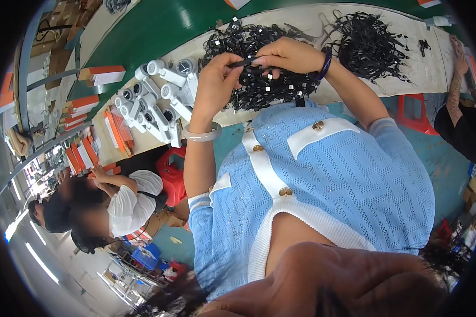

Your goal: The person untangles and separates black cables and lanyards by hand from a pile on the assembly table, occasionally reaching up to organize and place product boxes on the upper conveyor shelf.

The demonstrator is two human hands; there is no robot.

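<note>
Between my two hands a short black cable (243, 63) is stretched, pinched by the fingertips at both ends. My left hand (217, 79), with a pale bangle at its wrist, closes thumb and fingers on one end. The other end is in the closed fingers of my right hand (291, 55), which wears a dark purple bangle. Under and around both hands spreads a pile of black cables (259, 93) with small white tags or ends. Part of that pile is hidden by my hands.
Several white handheld devices with round heads (169, 95) lie left of the pile. A second heap of black cables (367, 47) is to the right. Orange-and-white boxes (120, 132) stand farther left. One co-worker (132, 203) sits at left; another person's arm (455, 95) is at right.
</note>
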